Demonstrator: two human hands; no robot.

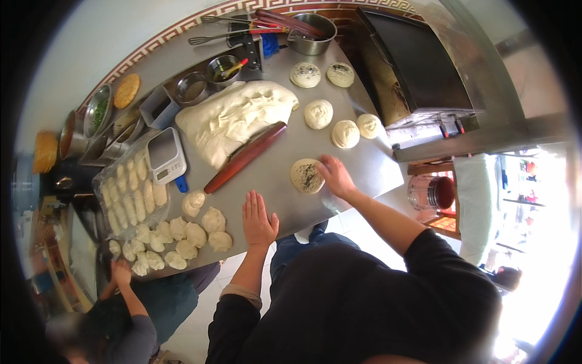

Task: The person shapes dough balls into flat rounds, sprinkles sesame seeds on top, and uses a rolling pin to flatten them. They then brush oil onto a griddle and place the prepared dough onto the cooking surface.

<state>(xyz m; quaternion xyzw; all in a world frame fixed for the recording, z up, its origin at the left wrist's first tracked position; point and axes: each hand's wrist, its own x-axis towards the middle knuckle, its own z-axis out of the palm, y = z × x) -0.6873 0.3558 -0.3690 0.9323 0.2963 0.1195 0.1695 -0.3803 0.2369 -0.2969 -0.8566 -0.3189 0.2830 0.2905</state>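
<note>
My right hand [335,176] touches the right edge of a flattened dough round [305,176] sprinkled with dark seeds. My left hand [259,220] rests flat, holding nothing, on the steel worktop [282,207] near its front edge. A red-brown wooden rolling pin [245,157] lies beyond my left hand, against a large slab of dough [236,113]. Several irregular dough pieces [196,235] lie left of my left hand. Farther back stand two seeded dough rounds [305,74] [340,74] and several coiled dough balls [318,114].
At the left, a co-worker's hand [121,272] is at the table edge. A digital kitchen scale [166,152] stands beside plastic-covered dough strips [132,195]. Metal bowls [191,88] and a steel pot [313,45] line the back. A black griddle [418,59] stands at the back right.
</note>
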